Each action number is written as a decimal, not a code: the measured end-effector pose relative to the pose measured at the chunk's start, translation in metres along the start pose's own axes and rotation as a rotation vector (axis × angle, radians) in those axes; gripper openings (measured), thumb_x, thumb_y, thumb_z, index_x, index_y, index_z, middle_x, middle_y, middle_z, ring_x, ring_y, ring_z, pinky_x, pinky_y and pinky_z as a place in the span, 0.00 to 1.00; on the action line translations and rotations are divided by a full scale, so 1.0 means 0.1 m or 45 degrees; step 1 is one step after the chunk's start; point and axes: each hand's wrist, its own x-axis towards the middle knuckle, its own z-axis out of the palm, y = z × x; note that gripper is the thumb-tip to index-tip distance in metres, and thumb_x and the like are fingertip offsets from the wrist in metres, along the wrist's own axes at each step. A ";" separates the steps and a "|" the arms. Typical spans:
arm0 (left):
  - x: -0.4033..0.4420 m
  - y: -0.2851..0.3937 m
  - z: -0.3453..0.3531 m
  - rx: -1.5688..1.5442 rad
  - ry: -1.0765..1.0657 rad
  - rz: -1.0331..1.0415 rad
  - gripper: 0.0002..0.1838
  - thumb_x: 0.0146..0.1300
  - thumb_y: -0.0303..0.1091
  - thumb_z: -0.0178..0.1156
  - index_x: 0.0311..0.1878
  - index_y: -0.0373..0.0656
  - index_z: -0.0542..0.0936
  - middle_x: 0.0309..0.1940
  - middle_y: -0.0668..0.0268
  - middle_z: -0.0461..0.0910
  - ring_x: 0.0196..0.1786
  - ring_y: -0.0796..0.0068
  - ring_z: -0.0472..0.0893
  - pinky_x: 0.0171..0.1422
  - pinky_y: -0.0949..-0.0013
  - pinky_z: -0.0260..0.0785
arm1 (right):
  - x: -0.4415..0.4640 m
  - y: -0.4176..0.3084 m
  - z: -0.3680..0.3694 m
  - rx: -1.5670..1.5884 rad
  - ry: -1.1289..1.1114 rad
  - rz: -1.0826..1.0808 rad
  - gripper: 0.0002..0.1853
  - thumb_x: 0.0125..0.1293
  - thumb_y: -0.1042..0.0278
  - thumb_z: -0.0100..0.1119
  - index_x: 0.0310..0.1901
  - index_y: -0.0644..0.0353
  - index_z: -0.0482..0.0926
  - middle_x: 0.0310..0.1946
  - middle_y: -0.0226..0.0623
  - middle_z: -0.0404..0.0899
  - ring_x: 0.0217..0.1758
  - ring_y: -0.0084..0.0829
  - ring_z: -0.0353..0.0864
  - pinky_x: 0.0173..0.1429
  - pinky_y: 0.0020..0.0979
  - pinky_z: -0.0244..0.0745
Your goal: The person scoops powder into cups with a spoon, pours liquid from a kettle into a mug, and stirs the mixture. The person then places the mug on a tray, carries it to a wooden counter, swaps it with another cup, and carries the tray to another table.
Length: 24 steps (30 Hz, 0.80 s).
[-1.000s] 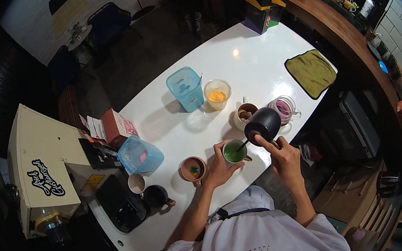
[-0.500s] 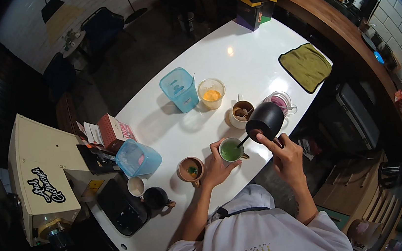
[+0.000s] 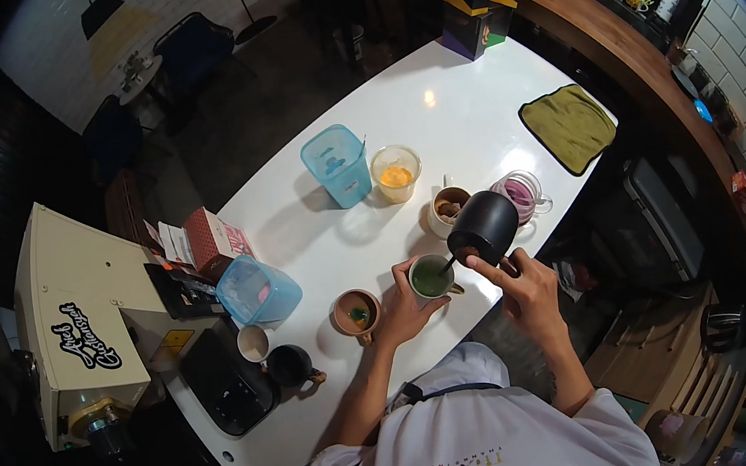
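My left hand (image 3: 405, 312) is wrapped round a cup of green liquid (image 3: 431, 278) above the white table. My right hand (image 3: 528, 289) grips the handle of a black kettle (image 3: 485, 228), index finger stretched along it. The kettle is tilted, its thin spout at the cup's right rim. Just behind the kettle stand a white mug with brown contents (image 3: 447, 210) and a glass mug with something pink (image 3: 523, 195). To the left of my left hand is a brown cup (image 3: 357, 313) with a green spot inside.
A blue container (image 3: 338, 168) and a tub with orange contents (image 3: 397, 175) stand mid-table. Another blue container (image 3: 260, 289), a dark cup (image 3: 290, 366), a small pale cup (image 3: 253, 342) and a cream grinder (image 3: 79, 322) are left. A green cloth (image 3: 570, 128) lies right.
The kettle has shifted slightly left over the cup. The green liquid looks darker and its surface pattern has changed. Both hands keep their holds, while the whole view has shifted a little.
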 end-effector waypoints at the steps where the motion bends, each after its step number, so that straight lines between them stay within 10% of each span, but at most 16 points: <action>1: 0.00 -0.01 0.01 -0.011 -0.001 0.014 0.47 0.57 0.41 0.77 0.67 0.39 0.52 0.59 0.47 0.75 0.62 0.49 0.80 0.63 0.55 0.73 | 0.01 0.00 0.00 0.014 0.011 0.011 0.43 0.54 0.82 0.63 0.66 0.19 0.76 0.27 0.32 0.70 0.25 0.30 0.73 0.28 0.33 0.71; 24: 0.00 0.02 -0.02 -0.018 -0.030 0.020 0.46 0.59 0.43 0.76 0.66 0.38 0.53 0.60 0.46 0.73 0.64 0.49 0.78 0.65 0.55 0.71 | -0.05 0.00 0.07 0.001 0.025 0.000 0.44 0.52 0.83 0.62 0.66 0.18 0.77 0.28 0.31 0.70 0.27 0.30 0.73 0.30 0.33 0.72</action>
